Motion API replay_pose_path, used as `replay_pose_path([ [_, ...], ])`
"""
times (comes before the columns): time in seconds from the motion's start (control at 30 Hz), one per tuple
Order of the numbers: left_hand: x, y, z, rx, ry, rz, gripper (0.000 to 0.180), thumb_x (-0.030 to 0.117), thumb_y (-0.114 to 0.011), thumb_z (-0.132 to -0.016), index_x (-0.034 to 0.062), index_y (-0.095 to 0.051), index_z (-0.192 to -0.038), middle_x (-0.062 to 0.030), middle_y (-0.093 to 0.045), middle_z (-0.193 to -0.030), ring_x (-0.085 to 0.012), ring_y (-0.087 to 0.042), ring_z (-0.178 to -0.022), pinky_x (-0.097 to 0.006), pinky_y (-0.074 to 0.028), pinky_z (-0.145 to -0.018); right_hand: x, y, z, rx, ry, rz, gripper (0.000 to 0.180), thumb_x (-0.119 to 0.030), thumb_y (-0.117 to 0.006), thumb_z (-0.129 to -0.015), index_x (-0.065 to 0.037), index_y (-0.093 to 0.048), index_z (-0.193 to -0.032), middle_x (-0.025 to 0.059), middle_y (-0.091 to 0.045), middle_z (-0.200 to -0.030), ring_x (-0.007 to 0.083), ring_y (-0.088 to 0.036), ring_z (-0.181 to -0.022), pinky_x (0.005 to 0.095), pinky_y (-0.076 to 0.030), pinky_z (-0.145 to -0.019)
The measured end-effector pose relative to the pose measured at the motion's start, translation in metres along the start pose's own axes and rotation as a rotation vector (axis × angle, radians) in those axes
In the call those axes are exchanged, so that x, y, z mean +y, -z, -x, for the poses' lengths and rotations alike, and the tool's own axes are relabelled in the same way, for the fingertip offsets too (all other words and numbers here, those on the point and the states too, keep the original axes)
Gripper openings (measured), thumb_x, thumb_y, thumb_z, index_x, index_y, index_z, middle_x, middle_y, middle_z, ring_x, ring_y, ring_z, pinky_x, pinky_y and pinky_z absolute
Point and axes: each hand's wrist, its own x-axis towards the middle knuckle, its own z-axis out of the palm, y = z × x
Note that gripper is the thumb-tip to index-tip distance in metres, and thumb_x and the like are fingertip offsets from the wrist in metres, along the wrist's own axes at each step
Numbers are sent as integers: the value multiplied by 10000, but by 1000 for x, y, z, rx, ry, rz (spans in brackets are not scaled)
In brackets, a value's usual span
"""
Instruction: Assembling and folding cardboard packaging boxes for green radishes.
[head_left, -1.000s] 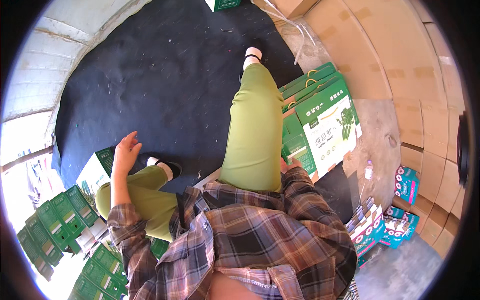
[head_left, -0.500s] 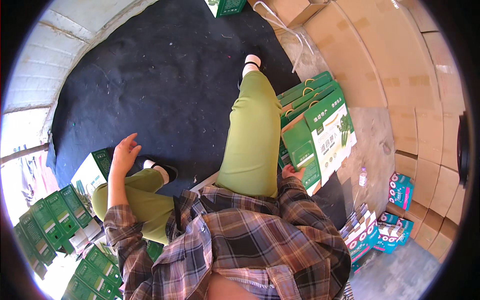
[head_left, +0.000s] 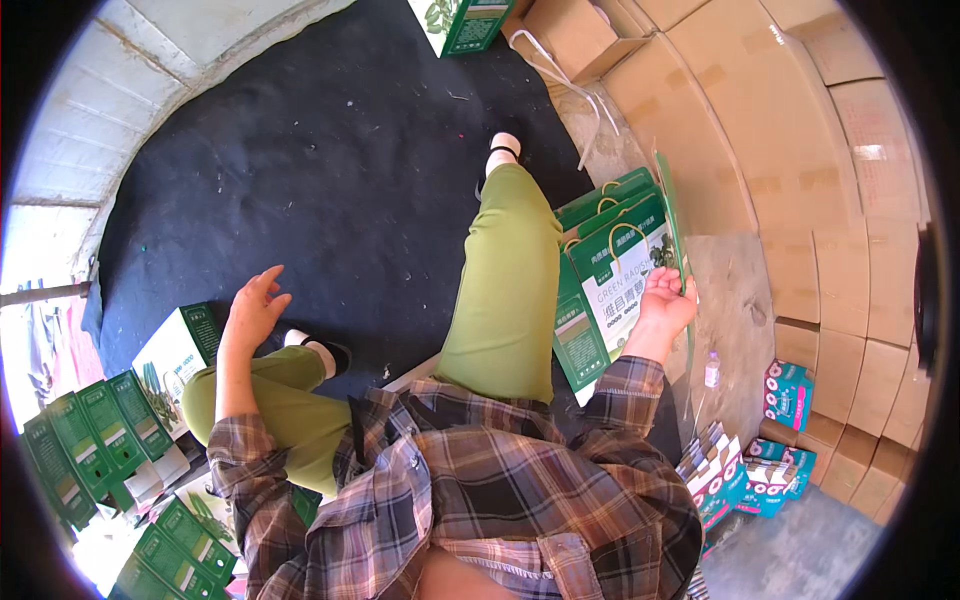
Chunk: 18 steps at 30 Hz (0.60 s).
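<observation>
The right hand (head_left: 665,300) grips a flat green cardboard sheet (head_left: 672,215) beside the green-and-white handled gift boxes (head_left: 610,275). The left hand (head_left: 255,310) hangs open, well left of those boxes, above the black floor mat (head_left: 300,180).

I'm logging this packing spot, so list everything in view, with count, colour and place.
flat green carton: one, green, standing on edge at the right hand
gift boxes with handles: about three, green and white, beside the right leg
small green boxes: many, green, lower left
teal boxes: several, teal and white, lower right
cardboard cartons: many, brown, stacked along the right
small bottle: one, clear, on the concrete floor
black mat: one, under the legs
left hand: open, over the mat
right hand: fingers on the flat carton
</observation>
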Motion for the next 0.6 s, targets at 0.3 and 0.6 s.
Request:
replay_pose_path([
  [0.3,-8,25,-2,303,49,224,414,95,-652,-829,67,-595,-1238,-125,-667,-1003,-210,-636,-860,-331,-510,-786,55,-83,142,-599,-299,383,233,-211,-596,-904,-31,-571,-1050,95,-650,-908,222,-623,-792,366,-505,-682],
  [0.6,-33,56,4,636,220,776,362,169,-602,-916,56,-587,-1260,-53,-641,-1143,-142,-585,-1002,-264,-462,-841,141,-130,147,-1167,-126,737,332,-153,-612,-905,18,-576,-1187,81,-618,-1135,161,-581,-992,315,-459,-860],
])
